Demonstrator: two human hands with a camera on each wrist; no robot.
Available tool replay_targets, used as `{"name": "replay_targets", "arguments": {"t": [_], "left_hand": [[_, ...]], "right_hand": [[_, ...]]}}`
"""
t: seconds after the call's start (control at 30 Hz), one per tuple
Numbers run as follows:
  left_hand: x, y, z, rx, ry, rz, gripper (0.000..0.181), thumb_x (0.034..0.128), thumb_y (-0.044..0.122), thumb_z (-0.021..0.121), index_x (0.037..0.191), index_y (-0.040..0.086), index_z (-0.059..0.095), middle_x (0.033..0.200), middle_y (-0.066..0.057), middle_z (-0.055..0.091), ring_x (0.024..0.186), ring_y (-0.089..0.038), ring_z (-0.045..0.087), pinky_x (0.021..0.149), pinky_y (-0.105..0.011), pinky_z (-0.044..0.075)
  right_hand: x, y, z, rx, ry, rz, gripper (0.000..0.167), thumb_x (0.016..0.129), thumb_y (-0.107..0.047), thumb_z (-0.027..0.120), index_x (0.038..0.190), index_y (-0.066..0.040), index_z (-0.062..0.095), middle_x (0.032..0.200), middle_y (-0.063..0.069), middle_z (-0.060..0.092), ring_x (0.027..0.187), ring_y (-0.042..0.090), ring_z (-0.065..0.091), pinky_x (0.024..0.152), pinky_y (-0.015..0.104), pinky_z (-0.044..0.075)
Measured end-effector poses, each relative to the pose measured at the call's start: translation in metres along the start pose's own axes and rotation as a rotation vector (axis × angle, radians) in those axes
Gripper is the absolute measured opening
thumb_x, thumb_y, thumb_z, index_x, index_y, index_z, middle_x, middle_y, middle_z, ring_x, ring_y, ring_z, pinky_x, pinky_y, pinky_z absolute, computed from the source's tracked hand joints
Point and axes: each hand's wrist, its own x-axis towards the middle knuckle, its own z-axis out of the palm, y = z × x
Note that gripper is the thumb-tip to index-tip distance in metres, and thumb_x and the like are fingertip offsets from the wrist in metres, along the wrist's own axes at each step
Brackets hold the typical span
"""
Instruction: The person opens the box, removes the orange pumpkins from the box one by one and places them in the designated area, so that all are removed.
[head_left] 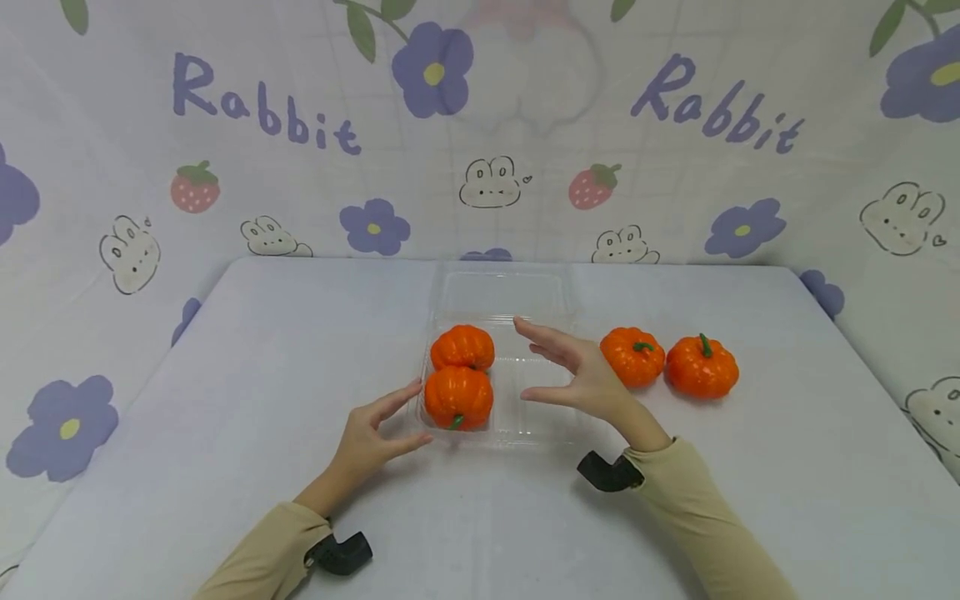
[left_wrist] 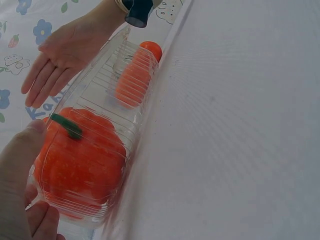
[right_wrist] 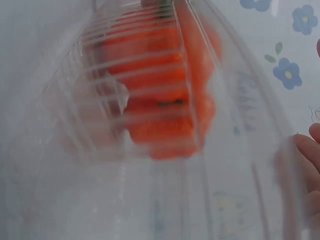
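A clear plastic container (head_left: 532, 417) lies on the table with its lid (head_left: 502, 292) folded back. Two orange pumpkins, a rear one (head_left: 462, 346) and a front one (head_left: 458, 398), sit in its left half. At its left edge is the left hand (head_left: 367, 442), thumb and fingers spread and touching the wall; the left wrist view shows this hand (left_wrist: 20, 175) beside a pumpkin (left_wrist: 85, 160). The right hand (head_left: 585, 375) is held over the container's right half, fingers extended, holding nothing. In the right wrist view its fingers (right_wrist: 307, 155) show at the right edge, beyond the clear wall.
Two more orange pumpkins, one nearer (head_left: 633, 357) and one farther right (head_left: 702, 367), rest on the white table (head_left: 225, 375) right of the container. A printed curtain (head_left: 300, 192) hangs behind the table.
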Motion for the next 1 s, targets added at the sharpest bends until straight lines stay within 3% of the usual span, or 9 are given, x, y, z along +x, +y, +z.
{"name": "replay_targets", "arguments": {"t": [0.23,0.53,1.0], "left_hand": [[0.000,0.001,0.000,-0.010,-0.005,0.003,0.057,0.0628,-0.008,0.076,0.114,-0.014,0.052,0.116,-0.024,0.053,0.109,-0.035,0.049,0.094,-0.031,0.037],[0.000,0.001,0.000,-0.014,-0.006,0.008,0.057,0.0635,-0.008,0.076,0.115,-0.014,0.052,0.117,-0.024,0.052,0.110,-0.034,0.048,0.093,-0.036,0.038],[-0.001,-0.003,0.001,-0.020,-0.001,0.015,0.057,0.0629,-0.009,0.076,0.114,-0.015,0.052,0.116,-0.025,0.052,0.109,-0.033,0.049,0.094,-0.029,0.038]], "right_hand": [[0.011,0.000,0.013,0.004,-0.035,-0.008,0.071,0.064,0.009,0.075,0.127,0.011,0.041,0.133,0.017,0.041,0.120,0.027,0.039,0.093,0.035,0.038],[0.019,-0.022,0.026,0.014,-0.088,0.000,0.066,0.063,0.018,0.071,0.120,0.023,0.038,0.125,0.036,0.037,0.113,0.047,0.038,0.091,0.044,0.038],[0.020,-0.025,0.040,0.001,-0.164,0.066,0.064,0.067,0.010,0.072,0.121,0.020,0.040,0.120,0.033,0.046,0.106,0.044,0.047,0.091,0.049,0.037]]}}
